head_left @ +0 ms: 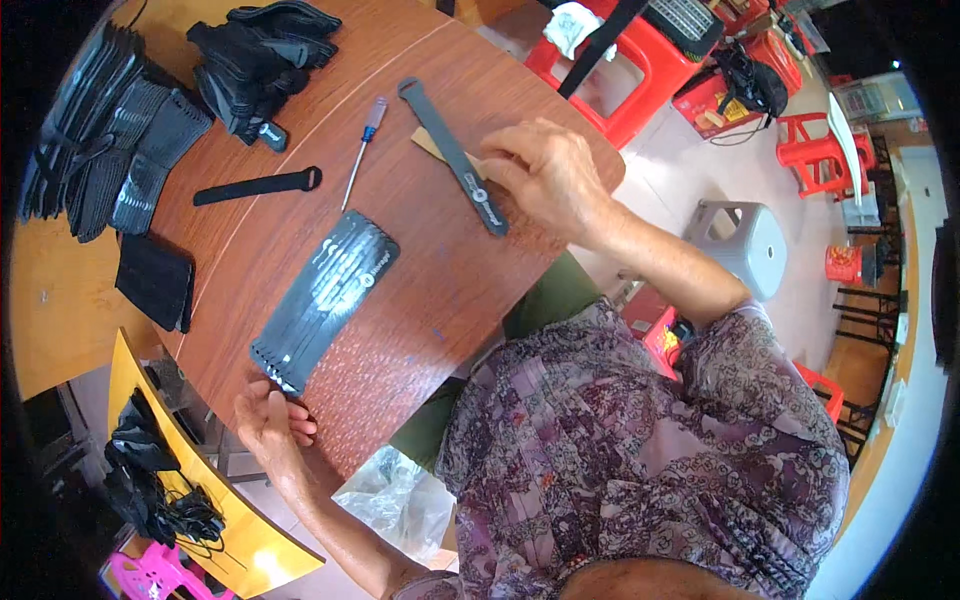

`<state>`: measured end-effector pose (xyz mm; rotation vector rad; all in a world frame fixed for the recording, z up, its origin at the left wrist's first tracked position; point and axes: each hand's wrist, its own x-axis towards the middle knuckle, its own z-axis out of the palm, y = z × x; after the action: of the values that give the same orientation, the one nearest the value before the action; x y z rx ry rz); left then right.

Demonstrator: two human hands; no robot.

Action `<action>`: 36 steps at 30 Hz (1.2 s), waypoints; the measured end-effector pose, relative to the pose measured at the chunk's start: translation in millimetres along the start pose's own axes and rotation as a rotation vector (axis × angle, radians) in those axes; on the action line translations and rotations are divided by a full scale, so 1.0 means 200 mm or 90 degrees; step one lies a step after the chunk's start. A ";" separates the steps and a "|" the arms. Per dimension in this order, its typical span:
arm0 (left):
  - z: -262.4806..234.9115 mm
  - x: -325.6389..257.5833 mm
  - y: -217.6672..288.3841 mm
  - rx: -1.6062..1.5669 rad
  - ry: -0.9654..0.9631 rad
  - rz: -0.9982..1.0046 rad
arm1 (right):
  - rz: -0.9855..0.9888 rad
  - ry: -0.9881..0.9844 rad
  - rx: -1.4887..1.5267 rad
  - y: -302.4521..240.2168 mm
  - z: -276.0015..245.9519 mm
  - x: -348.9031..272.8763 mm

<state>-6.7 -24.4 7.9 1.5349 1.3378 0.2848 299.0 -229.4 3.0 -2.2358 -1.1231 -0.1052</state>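
Through the head camera I saw the right hand (545, 165) at upper centre, its fingers bent close at a flat tan strip (427, 144) beneath a long dark-grey strap (453, 152), though I couldn't tell whether they gripped it. The left hand (268, 418), loosely curled and empty, was at lower left beside a glossy dark-grey strap stack (325, 300). A slim purple-handled screwdriver (368, 134) lay just above the stack; heaped black fabric bundles (255, 75) crowded the upper left.
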 end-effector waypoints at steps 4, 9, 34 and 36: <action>0.15 -0.09 0.00 0.040 0.161 0.237 | 0.112 -0.093 0.081 0.07 -0.03 -0.07; 0.54 -0.20 0.24 0.073 -0.055 0.333 | 0.182 -0.134 0.085 0.03 0.01 -0.01; 0.99 0.19 0.53 0.409 -0.050 0.625 | 0.185 -0.257 0.705 0.09 -0.07 0.26; 0.96 0.19 0.50 0.408 -0.037 0.633 | 0.161 -0.315 0.771 0.03 -0.11 0.21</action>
<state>204.9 -78.9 -12.7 2.6648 0.5160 0.4332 335.3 -215.3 32.4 -1.2581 -0.7557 1.0067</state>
